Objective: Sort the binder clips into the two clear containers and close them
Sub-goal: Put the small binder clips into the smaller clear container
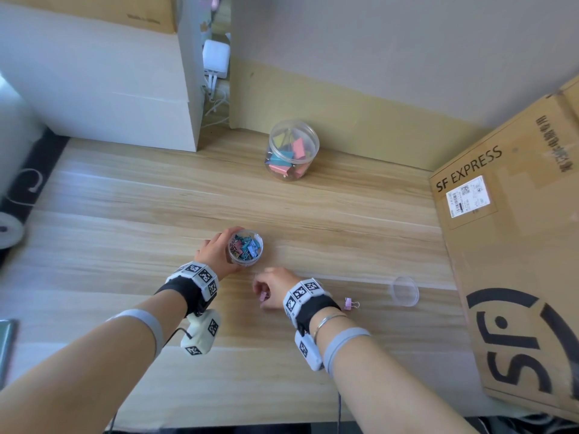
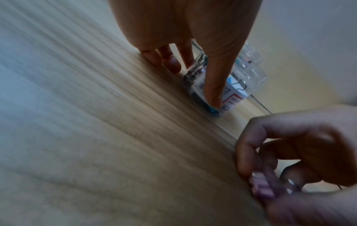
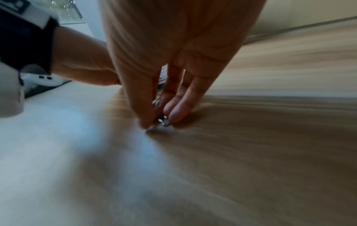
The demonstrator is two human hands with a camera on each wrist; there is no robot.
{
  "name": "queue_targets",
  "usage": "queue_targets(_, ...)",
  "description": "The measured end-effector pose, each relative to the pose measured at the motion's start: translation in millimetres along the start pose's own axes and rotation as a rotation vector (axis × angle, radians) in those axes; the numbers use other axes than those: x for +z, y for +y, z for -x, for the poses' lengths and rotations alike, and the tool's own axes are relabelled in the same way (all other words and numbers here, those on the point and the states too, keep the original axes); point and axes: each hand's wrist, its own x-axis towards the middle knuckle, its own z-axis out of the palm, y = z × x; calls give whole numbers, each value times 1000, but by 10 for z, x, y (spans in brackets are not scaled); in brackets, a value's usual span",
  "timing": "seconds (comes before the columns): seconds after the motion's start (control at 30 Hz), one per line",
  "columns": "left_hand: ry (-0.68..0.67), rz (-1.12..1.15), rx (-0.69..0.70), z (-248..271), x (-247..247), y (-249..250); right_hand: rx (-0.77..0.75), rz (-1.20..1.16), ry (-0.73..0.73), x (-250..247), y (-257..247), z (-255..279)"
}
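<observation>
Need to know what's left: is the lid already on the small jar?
No, the small jar stands open; a clear lid lies apart on the table.

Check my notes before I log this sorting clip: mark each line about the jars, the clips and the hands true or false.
1. The left hand grips the small open jar of little clips. True.
2. The right hand is empty. False: it pinches a pink clip at the table.
3. The large jar at the back wall holds bigger clips and has no lid on it. True.
4. No clip is left loose on the table. False: another pink clip lies to the right of the right wrist.
5. A clear lid lies on the table, right of both hands. True.
6. The cardboard box stands on the left. False: it is on the right.
</observation>
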Motion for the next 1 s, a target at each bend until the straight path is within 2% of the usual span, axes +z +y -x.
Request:
queue_targets(0.13, 13, -23, -2, 13, 5, 22, -2, 17, 59, -28, 55, 24)
queue_targets(0.3, -16, -60, 6, 30, 47, 120, 13, -218, 433, -368, 127, 108)
queue_targets(0.4, -51, -73, 18, 39, 129, 245, -5, -374, 538, -518, 92, 110)
queue_targets(0.5, -80, -73, 47, 63, 233, 361, 94, -343, 516, -545, 255, 160)
queue_targets(0.63, -100, -76, 85, 82, 343, 476, 371, -250, 465, -365, 798, 444)
queue_targets(0.77, -110, -79, 84, 81, 440, 567, 535, -273, 309, -163, 1134, 780)
queue_targets(0.83, -113, -79, 89, 69, 483, 608, 549, -239, 254, -70, 1193, 850)
queue_targets(1.0, -125, -87, 100, 25, 551, 660, 532, -205, 302, 57, 1198, 811)
